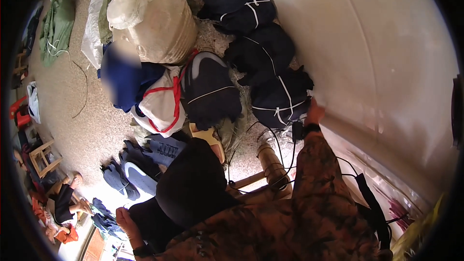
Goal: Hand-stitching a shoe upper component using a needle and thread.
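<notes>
My right arm, in a camouflage sleeve, reaches forward along the wall. At its end my right hand (315, 112) is against the right side of a dark bundle of folded cloth pieces (275, 97) tied crosswise with white string. Its fingers are blurred and partly hidden, so their grip does not show. Lower left, my left hand (127, 223) is curled closed beside my dark-clad leg; whatever lies inside it, if anything, is hidden. Beyond the near bundle, more tied dark bundles (263, 50) lie in a row along the wall. Left of them is a dark grey bundle (210, 89) with one pale string.
A big beige sack (154, 26) stands ahead; a person in a blue top (126, 77) is beside it. Dark stacks (137, 171) lie left of my knee. A wooden stool frame (256, 181) and black cables (292, 152) are near my right arm. The pale wall (377, 67) bounds the right.
</notes>
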The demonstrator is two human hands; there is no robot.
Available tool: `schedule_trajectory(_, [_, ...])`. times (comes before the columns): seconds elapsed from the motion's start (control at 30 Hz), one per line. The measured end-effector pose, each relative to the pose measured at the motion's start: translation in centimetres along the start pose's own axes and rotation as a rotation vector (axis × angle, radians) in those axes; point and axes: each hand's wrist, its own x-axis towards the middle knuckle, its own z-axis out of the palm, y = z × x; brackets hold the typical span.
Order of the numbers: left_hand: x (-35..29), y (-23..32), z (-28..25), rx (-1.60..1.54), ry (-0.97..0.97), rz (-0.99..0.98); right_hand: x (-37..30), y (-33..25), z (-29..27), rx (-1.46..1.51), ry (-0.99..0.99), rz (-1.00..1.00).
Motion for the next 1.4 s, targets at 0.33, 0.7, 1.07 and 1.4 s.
schedule_trajectory(0.33, [-0.1, -0.3, -0.3, 0.097, -0.014, 0.032, -7.4, 4.0, 1.4, 0.637, -0.494, 0.526])
schedule_trajectory(0.7, [0.2, 0.8, 0.0, 0.076, -0.022, 0.050, -7.5, -1.1, 2.2, 1.083, -0.621, 0.605])
schedule_trajectory(1.07, [0.4, 1.5, 0.1, 0.028, -0.025, 0.057, -5.8, -2.8, -5.3, 1.217, -0.626, 0.478])
schedule_trajectory(1.4, [-0.4, -0.1, -0.1, 0.003, 0.013, 0.047, -2.6, -17.5, 5.5, 1.246, -0.814, 0.404])
